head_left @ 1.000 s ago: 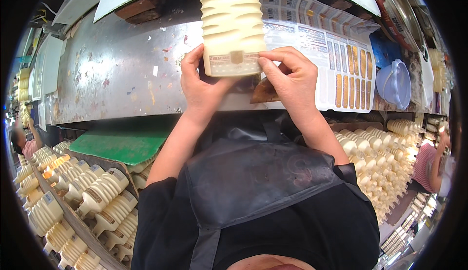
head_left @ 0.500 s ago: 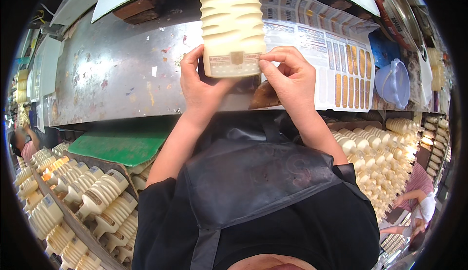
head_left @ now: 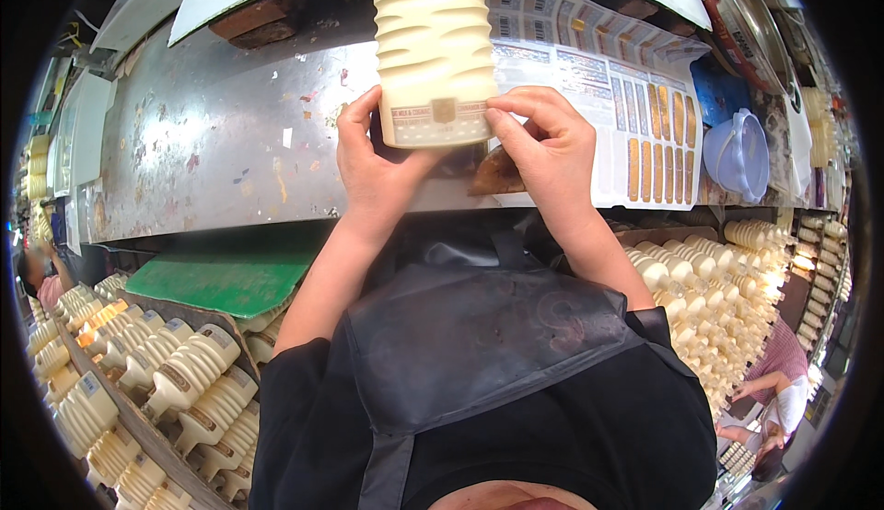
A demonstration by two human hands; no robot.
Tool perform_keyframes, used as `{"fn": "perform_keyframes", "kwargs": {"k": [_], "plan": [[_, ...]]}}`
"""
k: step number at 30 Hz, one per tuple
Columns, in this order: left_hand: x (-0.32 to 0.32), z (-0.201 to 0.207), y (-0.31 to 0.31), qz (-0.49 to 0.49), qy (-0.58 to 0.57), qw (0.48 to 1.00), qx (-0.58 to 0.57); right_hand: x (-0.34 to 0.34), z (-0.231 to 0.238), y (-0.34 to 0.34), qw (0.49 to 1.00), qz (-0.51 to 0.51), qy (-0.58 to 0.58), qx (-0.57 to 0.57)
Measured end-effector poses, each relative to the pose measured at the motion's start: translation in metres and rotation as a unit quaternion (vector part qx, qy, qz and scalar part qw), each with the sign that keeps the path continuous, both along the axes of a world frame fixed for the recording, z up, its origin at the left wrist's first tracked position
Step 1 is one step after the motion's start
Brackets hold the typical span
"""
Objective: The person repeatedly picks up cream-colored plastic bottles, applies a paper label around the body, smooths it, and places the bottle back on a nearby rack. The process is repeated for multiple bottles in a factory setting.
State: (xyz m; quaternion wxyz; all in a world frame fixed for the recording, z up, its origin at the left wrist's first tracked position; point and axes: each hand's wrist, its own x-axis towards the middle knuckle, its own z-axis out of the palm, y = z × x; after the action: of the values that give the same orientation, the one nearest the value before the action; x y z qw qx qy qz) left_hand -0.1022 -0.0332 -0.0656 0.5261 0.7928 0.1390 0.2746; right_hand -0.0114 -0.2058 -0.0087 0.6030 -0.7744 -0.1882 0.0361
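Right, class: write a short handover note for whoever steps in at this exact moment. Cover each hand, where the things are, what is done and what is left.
Left hand: grips the lower left side of the cream ribbed bottle.
Right hand: fingertips press on the right end of the label band near the bottle's base.
Things: the bottle is held over the steel worktop; the sheet of labels lies to the right.
Done: the band sits on the bottle.
Left: probably smoothing the band's end down; many similar bottles lie in the bins below.
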Motion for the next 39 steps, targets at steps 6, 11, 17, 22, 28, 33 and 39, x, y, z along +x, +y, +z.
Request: {"fn": "perform_keyframes", "kwargs": {"k": [6,11,17,22,28,33,39], "plan": [[0.000,-0.002,0.001,0.000,-0.003,1.000,0.009,0.000,0.000,-0.001,0.999,0.012,-0.031,-0.015],[0.000,-0.004,0.002,0.000,-0.001,1.000,0.011,0.003,0.000,-0.002,0.999,0.019,-0.015,-0.022],[0.005,0.012,0.006,-0.001,-0.114,0.991,0.076,0.001,-0.002,-0.002,1.000,0.020,0.018,-0.013],[0.013,0.047,0.011,-0.025,-0.113,0.962,0.249,0.001,-0.001,-0.001,0.999,-0.004,0.030,-0.009],[0.025,0.067,0.001,-0.019,-0.065,0.954,0.294,0.002,0.001,-0.002,1.000,0.015,-0.004,-0.019],[0.025,0.066,0.001,-0.016,-0.067,0.951,0.302,0.002,-0.002,-0.002,0.999,0.005,-0.045,-0.028],[0.025,0.065,0.001,-0.016,-0.064,0.954,0.294,0.004,-0.006,-0.004,0.997,0.017,-0.067,-0.022]]}}
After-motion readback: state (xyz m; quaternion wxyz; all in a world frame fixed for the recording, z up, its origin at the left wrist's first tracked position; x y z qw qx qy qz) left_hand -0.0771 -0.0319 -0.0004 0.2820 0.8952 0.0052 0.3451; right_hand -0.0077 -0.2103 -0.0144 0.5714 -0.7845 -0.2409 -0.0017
